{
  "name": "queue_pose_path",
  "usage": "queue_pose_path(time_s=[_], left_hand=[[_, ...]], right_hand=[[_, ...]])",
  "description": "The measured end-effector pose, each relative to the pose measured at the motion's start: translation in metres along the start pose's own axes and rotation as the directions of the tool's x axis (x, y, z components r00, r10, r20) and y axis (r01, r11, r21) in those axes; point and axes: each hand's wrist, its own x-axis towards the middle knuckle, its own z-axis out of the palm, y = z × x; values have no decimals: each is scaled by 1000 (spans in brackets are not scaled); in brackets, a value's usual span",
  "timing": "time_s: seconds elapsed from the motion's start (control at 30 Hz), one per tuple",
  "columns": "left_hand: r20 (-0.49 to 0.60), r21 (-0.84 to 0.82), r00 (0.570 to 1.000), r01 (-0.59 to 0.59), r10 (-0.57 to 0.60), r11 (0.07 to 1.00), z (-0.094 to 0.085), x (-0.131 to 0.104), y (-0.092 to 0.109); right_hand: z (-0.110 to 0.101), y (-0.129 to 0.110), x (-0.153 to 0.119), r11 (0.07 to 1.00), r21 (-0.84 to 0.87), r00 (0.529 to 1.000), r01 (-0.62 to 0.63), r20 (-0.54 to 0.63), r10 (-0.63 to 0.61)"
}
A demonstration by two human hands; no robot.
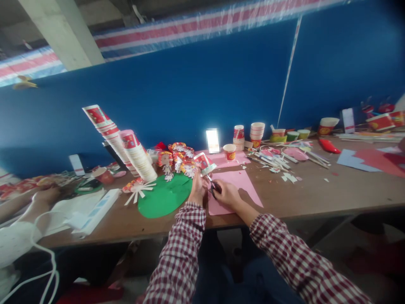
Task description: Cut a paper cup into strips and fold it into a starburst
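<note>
My left hand (198,186) holds up a red and white paper cup (203,161), its fingers closed around the lower part. In my right hand (228,194) is a pair of scissors (216,188) with dark handles, the blades pointing up and left toward the cup. Whether the blades touch the cup is too small to tell. Beneath both hands lies a pink paper sheet (248,192). To the left is a green paper shape (164,202), with several cut-out paper figures (166,160) behind it.
Two tall stacks of paper cups (139,154) lean at the left. A white power strip (98,213) lies near a co-worker's arm (34,207). Rolled paper sticks (272,159), scraps (289,177) and more cups (257,134) are at the right. A blue partition (190,93) closes off the back.
</note>
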Motion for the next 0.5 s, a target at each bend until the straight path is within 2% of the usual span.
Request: queue_pose_path(time_s=[0.33, 0.5], left_hand=[[2, 7, 1000, 9, -9, 1000, 1, -2, 1], [-47, -17, 998, -34, 33, 999, 1, 3, -2]], right_hand=[[-2, 0, 2, 998, 61, 1000, -21, 17, 20], [-4, -2, 3, 997, 70, 998, -39, 41, 36]])
